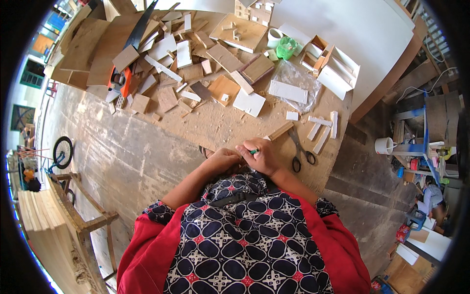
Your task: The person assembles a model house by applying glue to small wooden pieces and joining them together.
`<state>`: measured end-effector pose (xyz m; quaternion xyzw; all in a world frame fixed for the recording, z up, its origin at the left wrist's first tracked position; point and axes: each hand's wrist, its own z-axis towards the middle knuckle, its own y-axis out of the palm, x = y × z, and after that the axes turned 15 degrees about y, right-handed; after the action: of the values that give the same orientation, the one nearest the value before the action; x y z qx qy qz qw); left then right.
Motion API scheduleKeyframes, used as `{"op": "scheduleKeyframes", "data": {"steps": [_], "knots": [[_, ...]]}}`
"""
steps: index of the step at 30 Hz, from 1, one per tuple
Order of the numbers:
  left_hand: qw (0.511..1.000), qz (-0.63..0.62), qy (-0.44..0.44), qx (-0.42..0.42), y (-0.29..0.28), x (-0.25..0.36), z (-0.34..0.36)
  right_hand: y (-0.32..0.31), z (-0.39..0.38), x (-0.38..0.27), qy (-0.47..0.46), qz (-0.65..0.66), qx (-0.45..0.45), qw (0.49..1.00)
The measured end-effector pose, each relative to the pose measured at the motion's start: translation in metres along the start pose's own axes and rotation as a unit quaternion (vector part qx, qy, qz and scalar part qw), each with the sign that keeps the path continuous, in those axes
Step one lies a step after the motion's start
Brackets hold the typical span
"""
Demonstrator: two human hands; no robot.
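My left hand (225, 160) and my right hand (259, 156) are close together in front of my body, just off the table's near edge. My right hand is closed around a small green object (254, 151), of which only a short piece shows between the fingers. The fingers of my left hand are curled too, and whatever they grip is hidden. Just beyond my right hand lies a wooden strip (281, 131). Black-handled scissors (296, 145) rest beside it, handles toward me. Several white-faced wood strips (321, 139) lie farther right, near a small white block (292, 115).
Wood offcuts (191, 73) cover the far left of the table (210, 128), with an orange-handled saw (121, 81) among them. A clear plastic bag (306, 98), a green bag (287, 48), a white cup (274, 36) and a white box (339, 72) stand or lie at the far right.
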<state>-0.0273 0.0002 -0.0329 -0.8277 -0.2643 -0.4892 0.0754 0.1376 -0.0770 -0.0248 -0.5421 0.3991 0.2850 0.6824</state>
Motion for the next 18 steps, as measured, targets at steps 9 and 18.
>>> {"op": "scheduleKeyframes", "data": {"steps": [9,18], "knots": [[1.000,0.011,-0.005,-0.009,-0.005,-0.006,0.004,-0.001,0.003,0.002,0.000,0.018,-0.004,1.000],[1.000,0.017,-0.008,0.001,-0.003,0.000,0.001,0.000,0.002,0.005,-0.001,-0.007,-0.010,1.000]]}}
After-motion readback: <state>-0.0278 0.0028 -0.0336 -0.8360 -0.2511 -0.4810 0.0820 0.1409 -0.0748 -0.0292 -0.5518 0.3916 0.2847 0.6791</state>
